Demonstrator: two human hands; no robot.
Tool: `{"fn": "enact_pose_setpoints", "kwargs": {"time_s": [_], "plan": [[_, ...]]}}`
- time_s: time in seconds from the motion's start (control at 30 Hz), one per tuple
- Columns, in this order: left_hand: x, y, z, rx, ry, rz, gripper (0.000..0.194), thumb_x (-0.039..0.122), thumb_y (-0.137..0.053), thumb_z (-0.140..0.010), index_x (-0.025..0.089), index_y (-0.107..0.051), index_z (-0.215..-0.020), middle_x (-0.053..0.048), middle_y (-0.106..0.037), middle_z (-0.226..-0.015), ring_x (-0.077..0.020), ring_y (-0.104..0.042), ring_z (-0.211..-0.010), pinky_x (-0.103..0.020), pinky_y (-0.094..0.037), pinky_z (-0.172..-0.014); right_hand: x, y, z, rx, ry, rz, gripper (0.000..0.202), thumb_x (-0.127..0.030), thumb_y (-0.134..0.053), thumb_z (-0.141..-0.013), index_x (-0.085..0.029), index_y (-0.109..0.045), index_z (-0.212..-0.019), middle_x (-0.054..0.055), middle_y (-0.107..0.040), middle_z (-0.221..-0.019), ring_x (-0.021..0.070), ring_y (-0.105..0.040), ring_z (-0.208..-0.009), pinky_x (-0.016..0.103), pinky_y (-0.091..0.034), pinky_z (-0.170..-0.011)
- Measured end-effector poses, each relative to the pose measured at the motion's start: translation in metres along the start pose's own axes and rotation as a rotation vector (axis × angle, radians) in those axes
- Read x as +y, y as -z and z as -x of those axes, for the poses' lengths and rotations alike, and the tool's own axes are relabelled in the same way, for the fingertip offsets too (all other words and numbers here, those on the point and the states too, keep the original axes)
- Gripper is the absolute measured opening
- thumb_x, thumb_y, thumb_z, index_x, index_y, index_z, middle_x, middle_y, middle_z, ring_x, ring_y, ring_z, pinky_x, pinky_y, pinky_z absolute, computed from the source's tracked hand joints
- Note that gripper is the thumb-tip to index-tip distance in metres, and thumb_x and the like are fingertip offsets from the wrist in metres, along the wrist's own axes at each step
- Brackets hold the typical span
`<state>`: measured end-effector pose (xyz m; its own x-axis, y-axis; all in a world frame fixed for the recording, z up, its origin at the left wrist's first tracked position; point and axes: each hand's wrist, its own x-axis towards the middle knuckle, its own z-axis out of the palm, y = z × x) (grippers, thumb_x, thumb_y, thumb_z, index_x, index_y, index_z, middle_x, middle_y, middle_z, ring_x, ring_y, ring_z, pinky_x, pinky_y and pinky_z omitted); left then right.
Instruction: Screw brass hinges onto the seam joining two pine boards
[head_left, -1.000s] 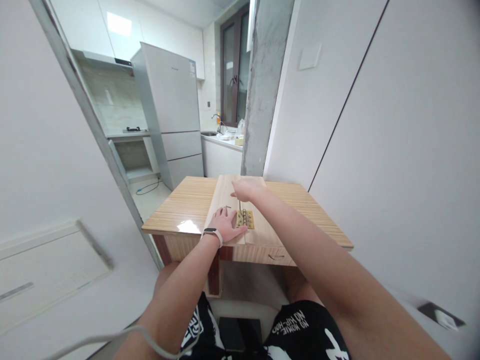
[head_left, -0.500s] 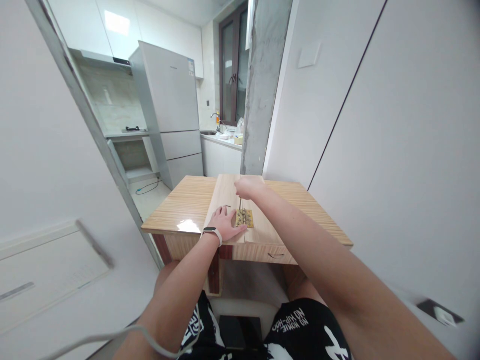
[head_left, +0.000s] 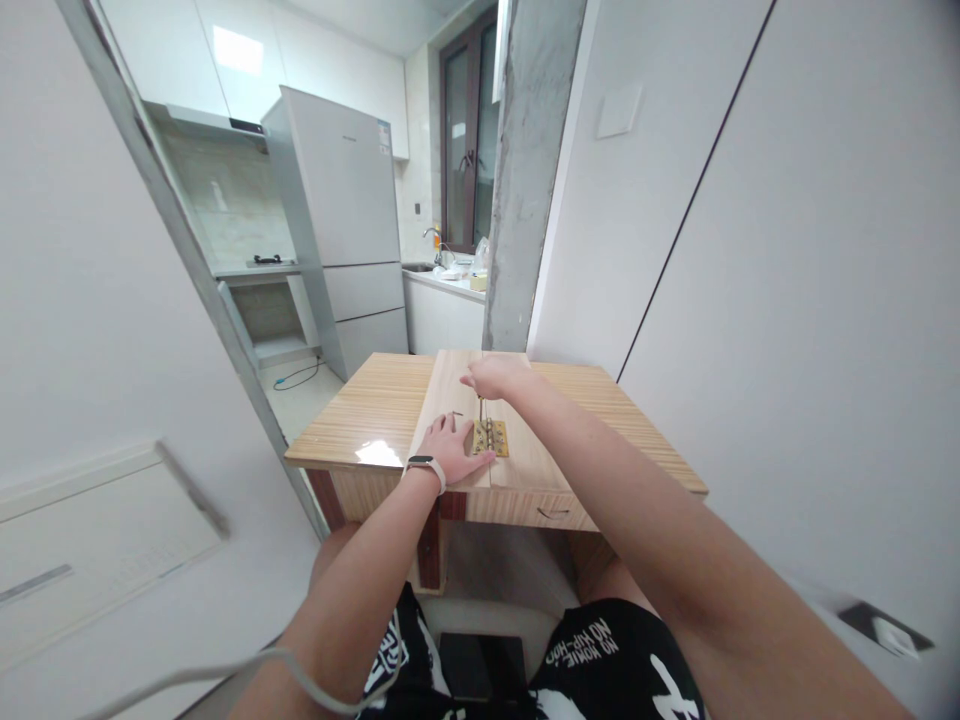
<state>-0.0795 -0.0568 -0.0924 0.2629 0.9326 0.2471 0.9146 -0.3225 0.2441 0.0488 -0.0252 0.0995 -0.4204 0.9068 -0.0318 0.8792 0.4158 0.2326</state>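
Note:
A brass hinge (head_left: 490, 438) lies flat across the seam between two pale wooden boards (head_left: 461, 372). My left hand (head_left: 448, 450) rests palm down on the left board, fingers spread, its thumb beside the hinge's near edge. Above the hinge, my right hand (head_left: 495, 378) is closed around the top of a screwdriver (head_left: 481, 409). Its thin shaft points down to the hinge's left leaf; the handle is mostly hidden in my fingers. Just beyond my left fingertips lies a small dark piece (head_left: 457, 413), perhaps a screw.
Beneath the boards stands a striped wooden table (head_left: 375, 400) with a drawer (head_left: 551, 512) at its front. A white wall (head_left: 750, 350) rises on the right. Behind the table are a fridge (head_left: 345, 200) and a concrete pillar (head_left: 529, 180). A pale cable (head_left: 247, 660) crosses at lower left.
The fingers of my right hand have shifted on top of the screwdriver, now reaching slightly more to the left. My left hand stays in place on the board.

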Motion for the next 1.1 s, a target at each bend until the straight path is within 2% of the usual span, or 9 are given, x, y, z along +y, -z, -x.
{"fn": "enact_pose_setpoints", "kwargs": {"time_s": [0.13,0.27,0.43,0.67,0.77,0.87,0.97,1.1], "plan": [[0.001,0.0,0.0,0.008,-0.003,-0.002,0.094,0.094,-0.036,-0.077,0.032,-0.049,-0.146,-0.014,-0.042,-0.156,-0.0413,-0.032,-0.145,-0.056,-0.026,-0.117,-0.005,0.006,0.004,-0.019,-0.042,0.056,0.038,-0.037,-0.055,-0.1,-0.013,-0.073,-0.123,0.022,-0.068,-0.13,0.0323,-0.067,-0.117,0.039,-0.055,-0.092],[0.001,0.0,0.001,0.001,-0.005,0.005,0.093,0.093,-0.037,-0.077,0.032,-0.049,-0.147,-0.013,-0.041,-0.156,-0.0414,-0.031,-0.145,-0.056,-0.025,-0.118,-0.006,0.007,0.006,-0.021,-0.069,0.063,0.034,-0.032,-0.064,-0.094,-0.013,-0.074,-0.122,0.022,-0.069,-0.129,0.032,-0.069,-0.114,0.037,-0.056,-0.09],[0.002,0.002,0.001,-0.008,0.001,0.011,0.094,0.092,-0.038,-0.078,0.032,-0.046,-0.149,-0.012,-0.039,-0.158,-0.0409,-0.03,-0.146,-0.055,-0.023,-0.119,-0.004,0.003,0.0,-0.022,0.022,0.071,0.032,-0.029,-0.068,-0.092,-0.014,-0.074,-0.119,0.021,-0.071,-0.125,0.0295,-0.069,-0.114,0.034,-0.054,-0.092],[0.004,0.005,0.002,-0.023,0.015,-0.003,0.094,0.094,-0.036,-0.077,0.032,-0.048,-0.147,-0.013,-0.04,-0.157,-0.0407,-0.03,-0.147,-0.055,-0.024,-0.118,0.004,-0.006,-0.008,0.048,0.116,0.059,0.032,-0.037,-0.07,-0.092,-0.022,-0.072,-0.12,0.015,-0.074,-0.119,0.0268,-0.07,-0.112,0.031,-0.053,-0.088],[0.005,0.006,0.002,-0.02,0.013,-0.001,0.095,0.095,-0.036,-0.076,0.032,-0.049,-0.146,-0.013,-0.041,-0.157,-0.041,-0.03,-0.146,-0.056,-0.024,-0.118,0.002,-0.006,-0.005,0.064,0.073,0.036,0.039,-0.046,-0.068,-0.093,-0.018,-0.071,-0.121,0.019,-0.073,-0.12,0.0281,-0.069,-0.114,0.031,-0.053,-0.091],[0.005,0.007,0.001,-0.025,0.008,0.003,0.095,0.094,-0.036,-0.076,0.031,-0.048,-0.146,-0.014,-0.04,-0.157,-0.0414,-0.03,-0.147,-0.056,-0.024,-0.118,-0.002,-0.004,-0.001,0.075,0.016,0.02,0.047,-0.053,-0.056,-0.098,-0.015,-0.072,-0.121,0.023,-0.071,-0.122,0.0298,-0.068,-0.116,0.033,-0.052,-0.093],[0.006,0.007,0.001,-0.037,0.016,0.012,0.096,0.094,-0.037,-0.076,0.032,-0.046,-0.149,-0.013,-0.037,-0.16,-0.0416,-0.028,-0.148,-0.056,-0.021,-0.119,-0.005,-0.003,-0.001,0.075,0.003,0.039,0.045,-0.046,-0.047,-0.103,-0.014,-0.072,-0.121,0.023,-0.071,-0.123,0.0303,-0.067,-0.119,0.035,-0.053,-0.094],[0.006,0.007,0.002,-0.037,0.013,0.018,0.095,0.093,-0.038,-0.077,0.031,-0.046,-0.149,-0.013,-0.037,-0.16,-0.0416,-0.027,-0.148,-0.056,-0.021,-0.119,-0.005,-0.004,-0.002,0.06,0.024,0.069,0.037,-0.031,-0.049,-0.101,-0.012,-0.073,-0.121,0.022,-0.07,-0.124,0.0306,-0.068,-0.116,0.037,-0.055,-0.092]]}}
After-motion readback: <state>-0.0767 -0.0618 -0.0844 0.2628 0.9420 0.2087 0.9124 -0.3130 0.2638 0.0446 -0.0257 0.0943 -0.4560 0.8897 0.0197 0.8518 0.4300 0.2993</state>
